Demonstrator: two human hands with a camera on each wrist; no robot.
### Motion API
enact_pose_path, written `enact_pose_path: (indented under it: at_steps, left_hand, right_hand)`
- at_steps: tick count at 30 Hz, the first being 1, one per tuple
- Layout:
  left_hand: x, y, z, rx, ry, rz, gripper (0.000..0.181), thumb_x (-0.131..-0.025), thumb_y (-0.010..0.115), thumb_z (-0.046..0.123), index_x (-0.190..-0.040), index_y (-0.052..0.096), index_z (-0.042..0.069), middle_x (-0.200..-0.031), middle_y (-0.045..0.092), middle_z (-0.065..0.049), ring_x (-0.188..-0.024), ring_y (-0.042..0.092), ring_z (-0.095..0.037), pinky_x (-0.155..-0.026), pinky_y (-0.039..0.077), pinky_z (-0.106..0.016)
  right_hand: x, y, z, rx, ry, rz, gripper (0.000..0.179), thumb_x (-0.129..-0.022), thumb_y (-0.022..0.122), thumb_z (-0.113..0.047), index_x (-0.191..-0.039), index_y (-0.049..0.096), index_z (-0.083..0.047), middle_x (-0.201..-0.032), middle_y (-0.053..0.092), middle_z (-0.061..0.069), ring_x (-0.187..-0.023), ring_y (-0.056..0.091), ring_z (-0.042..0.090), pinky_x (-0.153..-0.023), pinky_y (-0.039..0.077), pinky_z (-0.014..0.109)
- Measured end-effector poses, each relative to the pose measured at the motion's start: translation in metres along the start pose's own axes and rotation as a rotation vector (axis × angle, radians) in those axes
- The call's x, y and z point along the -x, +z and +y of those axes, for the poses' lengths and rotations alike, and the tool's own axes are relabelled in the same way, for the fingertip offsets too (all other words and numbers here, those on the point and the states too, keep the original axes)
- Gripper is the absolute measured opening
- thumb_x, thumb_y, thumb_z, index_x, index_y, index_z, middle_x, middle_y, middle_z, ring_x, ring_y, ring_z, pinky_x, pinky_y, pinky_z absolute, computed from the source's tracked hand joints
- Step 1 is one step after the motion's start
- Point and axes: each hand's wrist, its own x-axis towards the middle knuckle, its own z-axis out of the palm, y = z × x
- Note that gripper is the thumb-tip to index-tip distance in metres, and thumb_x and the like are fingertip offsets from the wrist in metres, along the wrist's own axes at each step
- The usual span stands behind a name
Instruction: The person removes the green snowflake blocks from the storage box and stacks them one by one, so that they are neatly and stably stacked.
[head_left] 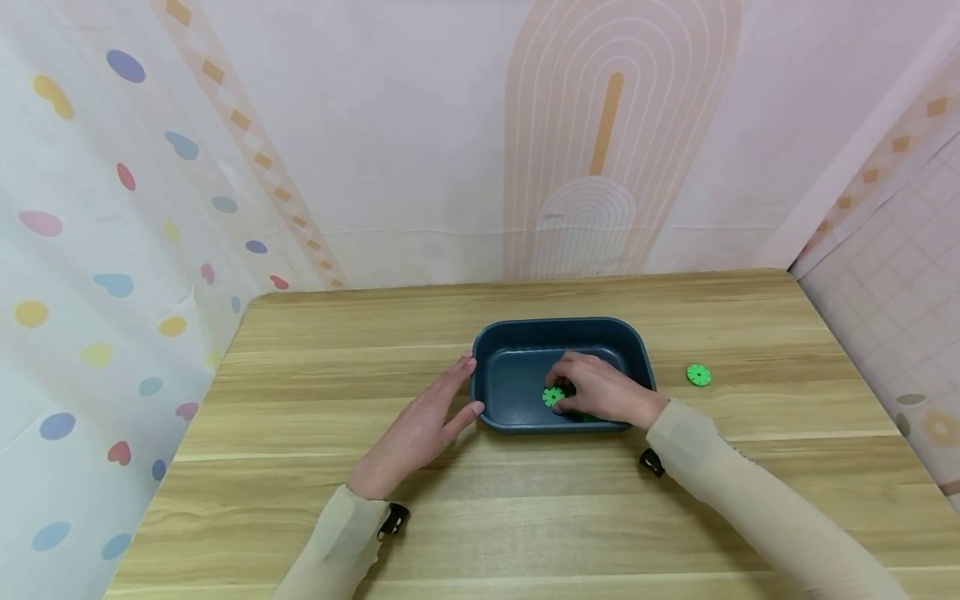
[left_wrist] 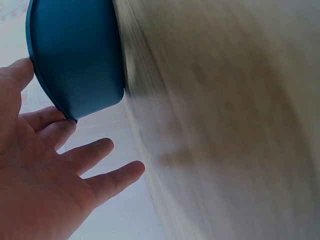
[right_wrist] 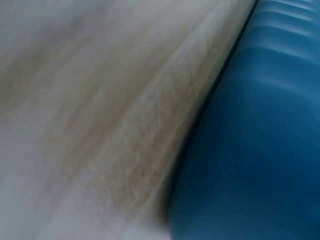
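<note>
A dark blue rectangular tray (head_left: 517, 375) with rounded corners stands on the table. My left hand (head_left: 420, 425) reaches to its left end. Its thumb and fingertips touch the rim, and in the left wrist view the other fingers of that hand (left_wrist: 50, 165) spread out straight beside the tray wall (left_wrist: 77, 55). Inside the tray, my right hand (head_left: 603, 392) pinches a small green notched disc (head_left: 553, 397) between thumb and fingers. A bit more green shows beneath this hand, mostly hidden. The right wrist view catches only the tray's outer wall (right_wrist: 260, 150) and the table, no fingers.
Another green notched disc (head_left: 699, 375) lies on the wooden table (head_left: 337, 358), right of the tray. Patterned cloth (head_left: 405, 150) hangs behind the table and along its sides. Each sleeve has a small black device at the wrist.
</note>
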Motion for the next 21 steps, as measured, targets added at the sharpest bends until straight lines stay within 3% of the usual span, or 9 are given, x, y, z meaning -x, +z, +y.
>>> enact_pose_path:
  at_steps: [21]
  left_hand:
    - [-0.0002,-0.0007,0.0003,0.002,0.006,-0.007,0.069,-0.109,0.051,0.045,-0.165,0.027,0.012,-0.172,0.020,-0.005,-0.155,0.027,-0.027,-0.121,0.031,-0.052]
  right_hand:
    - [-0.0003,0.0006,-0.0054,0.112,-0.061,-0.003,0.029,-0.089,0.083,-0.016,-0.114,0.070,-0.011,-0.107,0.063,-0.001,-0.090,0.058,0.012,-0.081,0.055,0.031]
